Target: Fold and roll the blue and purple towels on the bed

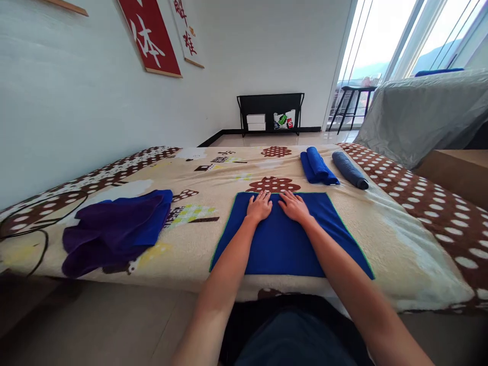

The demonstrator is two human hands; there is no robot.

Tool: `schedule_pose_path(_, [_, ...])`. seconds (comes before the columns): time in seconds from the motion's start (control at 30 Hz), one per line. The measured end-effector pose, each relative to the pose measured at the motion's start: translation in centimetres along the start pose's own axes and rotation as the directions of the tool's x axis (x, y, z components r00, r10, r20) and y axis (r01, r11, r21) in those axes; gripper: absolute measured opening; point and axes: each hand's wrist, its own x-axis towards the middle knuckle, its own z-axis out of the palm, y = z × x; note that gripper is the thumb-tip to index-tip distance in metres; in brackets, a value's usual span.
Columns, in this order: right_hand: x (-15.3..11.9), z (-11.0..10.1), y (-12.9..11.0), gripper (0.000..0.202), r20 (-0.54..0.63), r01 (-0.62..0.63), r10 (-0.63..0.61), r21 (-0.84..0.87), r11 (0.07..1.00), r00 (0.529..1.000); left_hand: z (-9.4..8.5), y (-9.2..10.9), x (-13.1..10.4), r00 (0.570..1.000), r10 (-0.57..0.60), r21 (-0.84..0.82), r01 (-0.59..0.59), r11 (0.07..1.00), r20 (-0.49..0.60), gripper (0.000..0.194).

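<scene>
A blue towel (285, 249) with a green edge lies spread flat on the patterned blanket, close to the near edge of the bed. My left hand (260, 206) rests on its far part with the fingers stretched out. Beside it, my right hand (294, 206) also lies flat on the cloth, fingers apart. Both hands are palm down and hold nothing. Beyond the towel to the right are a rolled blue towel (318, 166) and a rolled grey-blue towel (349, 170). To the left, a loose pile has a purple cloth (110, 229) on top of a blue cloth (162, 213).
The cream and brown blanket (190, 259) covers the bed. A black cable (46, 244) curls at the far left. At the back stands a black rack (271, 104) with white boxes. On the right are a plastic-draped piece of furniture (430, 104) and a black stool (356, 96).
</scene>
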Motion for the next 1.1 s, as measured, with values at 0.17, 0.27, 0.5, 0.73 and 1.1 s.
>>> schedule_pose_path(0.17, [-1.4, -1.0, 7.5, 0.056, 0.043, -0.207, 0.209, -0.048, 0.977, 0.977, 0.4, -4.9, -0.2, 0.991, -0.129, 0.013, 0.129, 0.992, -0.028, 0.064])
schedule_pose_path(0.27, [-2.5, -1.5, 10.7, 0.06, 0.053, -0.282, 0.286, -0.074, 0.956, 0.957, 0.2, -6.2, -0.2, 0.982, -0.181, 0.016, 0.182, 0.983, -0.048, 0.066])
schedule_pose_path(0.5, [-3.5, -2.1, 12.2, 0.062, -0.013, -0.31, 0.31, -0.084, 0.947, 0.951, -0.5, -5.8, -1.4, 0.933, -0.314, 0.013, 0.321, 0.947, -0.176, 0.063])
schedule_pose_path(0.73, [-5.9, -3.2, 8.9, 0.058, -0.087, -0.117, 0.111, -0.069, 0.991, 0.99, -1.2, -3.5, -5.9, 0.99, 0.038, 0.03, -0.034, 0.999, -0.137, 0.059])
schedule_pose_path(1.1, [-10.4, -3.1, 9.0, 0.062, 0.065, -0.173, 0.18, -0.102, 0.98, 0.982, -1.0, -3.9, -9.0, 0.999, -0.008, 0.038, 0.009, 0.999, -0.035, 0.056])
